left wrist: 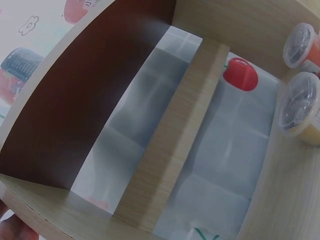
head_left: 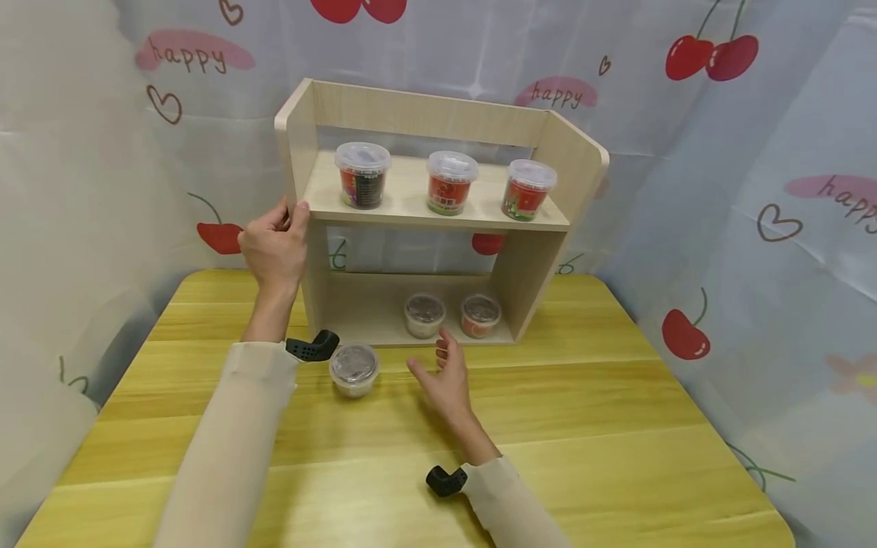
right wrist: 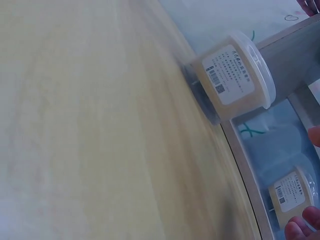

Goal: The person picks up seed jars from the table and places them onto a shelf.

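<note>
My left hand (head_left: 276, 247) grips the left side panel of a small two-tier wooden shelf (head_left: 425, 113) at the height of its upper board. The fingertips at the panel's edge (left wrist: 17, 231) show in the left wrist view's corner. In front of the lower tier, my right hand (head_left: 448, 383) is held with thumb and fingers apart, holding nothing. Close to its fingers, a pale lidded tub (head_left: 424, 323) and an orange-tinted lidded tub (head_left: 479, 326) stand on the lower board. Another pale tub (head_left: 354, 373) stands on the table, left of that hand.
Three tubs with printed labels and clear lids stand on the upper board: a dark-and-red one (head_left: 363, 179) and two red ones, middle (head_left: 449, 186) and right (head_left: 527, 193). The yellow wood-grain table (head_left: 589, 426) meets a cherry-printed curtain (head_left: 747, 251).
</note>
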Motion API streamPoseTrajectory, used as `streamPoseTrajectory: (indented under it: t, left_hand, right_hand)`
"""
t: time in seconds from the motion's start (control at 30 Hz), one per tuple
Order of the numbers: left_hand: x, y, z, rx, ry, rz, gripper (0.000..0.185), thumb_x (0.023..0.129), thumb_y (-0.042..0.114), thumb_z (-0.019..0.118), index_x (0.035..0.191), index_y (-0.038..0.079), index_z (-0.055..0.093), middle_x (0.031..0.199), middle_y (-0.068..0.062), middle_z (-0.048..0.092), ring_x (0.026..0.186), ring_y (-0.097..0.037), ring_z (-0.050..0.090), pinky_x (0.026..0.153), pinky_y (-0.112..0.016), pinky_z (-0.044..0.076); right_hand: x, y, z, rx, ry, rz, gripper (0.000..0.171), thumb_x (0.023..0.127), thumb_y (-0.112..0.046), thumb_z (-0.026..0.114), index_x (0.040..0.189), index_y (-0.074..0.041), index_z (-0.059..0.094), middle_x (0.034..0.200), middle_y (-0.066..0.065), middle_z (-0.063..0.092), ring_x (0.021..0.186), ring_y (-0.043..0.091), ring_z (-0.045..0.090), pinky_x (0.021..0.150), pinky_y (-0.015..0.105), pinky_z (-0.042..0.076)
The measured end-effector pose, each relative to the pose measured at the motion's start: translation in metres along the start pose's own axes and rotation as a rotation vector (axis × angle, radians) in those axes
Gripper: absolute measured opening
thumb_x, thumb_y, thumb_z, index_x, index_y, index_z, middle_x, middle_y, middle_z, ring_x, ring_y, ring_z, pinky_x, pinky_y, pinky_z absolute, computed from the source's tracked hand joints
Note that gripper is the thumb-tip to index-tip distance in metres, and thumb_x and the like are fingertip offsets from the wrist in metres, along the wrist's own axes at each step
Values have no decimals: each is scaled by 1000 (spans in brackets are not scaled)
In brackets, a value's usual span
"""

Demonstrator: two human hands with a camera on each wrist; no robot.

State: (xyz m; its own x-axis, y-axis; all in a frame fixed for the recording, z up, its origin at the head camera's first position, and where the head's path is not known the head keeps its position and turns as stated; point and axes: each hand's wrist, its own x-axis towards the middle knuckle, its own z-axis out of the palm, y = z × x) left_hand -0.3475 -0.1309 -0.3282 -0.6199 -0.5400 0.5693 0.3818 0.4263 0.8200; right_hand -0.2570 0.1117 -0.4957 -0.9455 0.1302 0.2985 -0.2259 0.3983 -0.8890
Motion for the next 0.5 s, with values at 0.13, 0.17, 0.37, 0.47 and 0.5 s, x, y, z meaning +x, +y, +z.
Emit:
streamPoseTrajectory:
  t: [0.13,0.17,0.37,0.47,0.5]
  left_hand:
    - [0,0,-1,-6,-6,4,36,92,34,66,114,7,74,106,-11,73,90,-22,73,66,-11,46]
    - [0,0,-1,-6,-6,6,36,92,33,66,114,7,74,105,-11,73,90,-22,73,66,-11,46]
    - [0,0,-1,-10,-13,-3,35,92,34,67,115,8,74,106,-9,73,91,-21,72,66,-11,46]
    - [0,1,-1,-13,-13,-6,35,92,34,67,115,9,74,107,-9,73,92,-20,72,67,-11,47]
    - [0,1,-1,-13,-13,-5,35,92,34,67,115,9,74,107,-8,73,92,-20,72,67,-11,47]
  right_hand:
    - [-3,1,1,-15,1,-4,74,83,-16,78,144,3,40,130,26,51,117,40,53,101,49,44]
    - [-3,2,2,-15,-3,-8,74,83,-17,78,144,3,41,129,26,51,116,40,53,101,50,44]
    - [-7,2,4,-10,-31,-38,74,84,-17,78,144,4,41,130,28,51,117,42,52,102,51,43]
    - [-9,2,6,-4,-48,-56,75,83,-17,79,143,4,41,130,28,51,117,43,52,101,51,43]
    - [-9,2,7,-3,-55,-59,75,83,-17,79,143,4,41,130,28,51,117,42,52,101,51,43]
